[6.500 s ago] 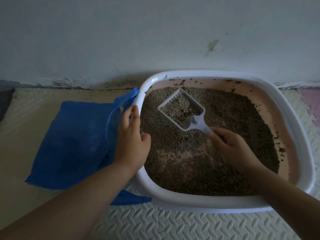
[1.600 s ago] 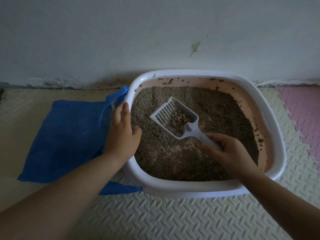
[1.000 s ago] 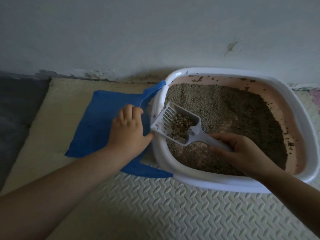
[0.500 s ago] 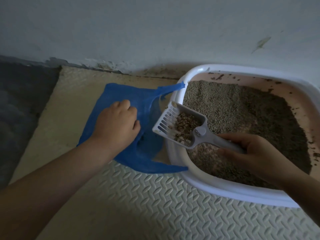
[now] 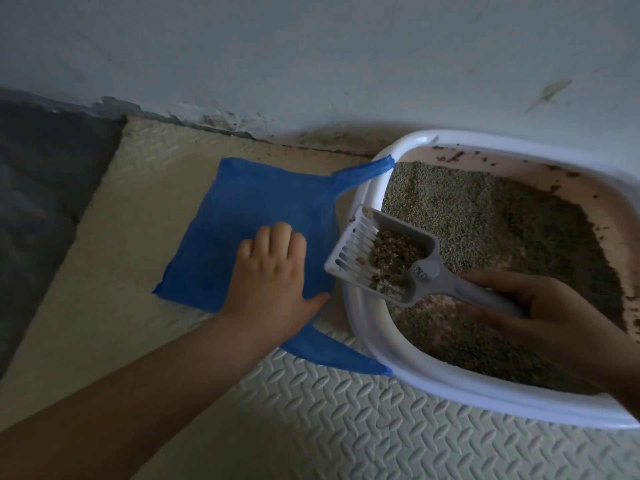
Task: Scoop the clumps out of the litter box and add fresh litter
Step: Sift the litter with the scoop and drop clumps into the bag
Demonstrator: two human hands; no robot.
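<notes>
The right hand (image 5: 540, 306) wraps its fingers round the handle of the slotted grey plastic scoop (image 5: 384, 258). It holds the scoop level over the left rim of the litter box (image 5: 360, 306), with crumbly brown clumps (image 5: 391, 251) heaped inside. Left of the box a thin blue plastic bag (image 5: 242, 209) lies flat. The left hand (image 5: 270, 271) curls on it, fingertips hidden, so any pinch is unclear. Best to open the bag's mouth wide, then tip slowly.

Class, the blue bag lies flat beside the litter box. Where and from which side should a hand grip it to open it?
Probably pinch the upper layer of the bag at its mouth edge between the two handles, coming from the litter box side: the mouth faces the loaded scoop.
</notes>
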